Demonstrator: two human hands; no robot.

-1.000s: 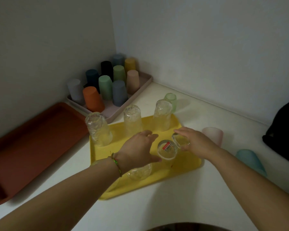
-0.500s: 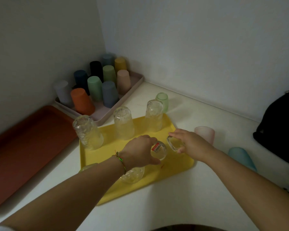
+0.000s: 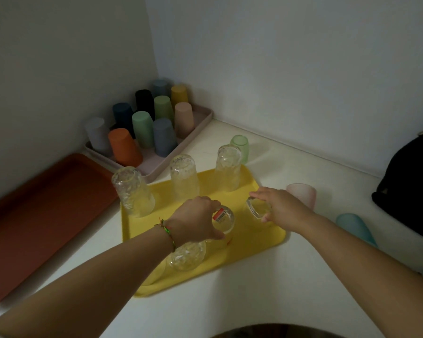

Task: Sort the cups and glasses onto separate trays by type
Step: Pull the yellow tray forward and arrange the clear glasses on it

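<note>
A yellow tray (image 3: 266,242) holds three upturned textured glasses in its back row (image 3: 183,178). My left hand (image 3: 193,223) grips a clear glass with a red label (image 3: 224,219) on the tray. My right hand (image 3: 282,207) grips another clear glass (image 3: 257,208) over the tray's right side. One more textured glass (image 3: 187,256) stands under my left wrist. A pink tray (image 3: 200,123) in the corner carries several coloured plastic cups (image 3: 125,147). Loose cups stand on the counter: green (image 3: 241,145), pink (image 3: 302,192), and a blue one (image 3: 355,226) lying down.
An empty brown-red tray (image 3: 47,208) lies at the left against the wall. A black bag (image 3: 410,184) sits at the right edge. White walls close the corner behind the trays. The white counter (image 3: 230,301) runs toward me.
Both hands stayed on their glasses over the yellow tray. The left hand has closed further round the labelled glass. The camera view shifted slightly.
</note>
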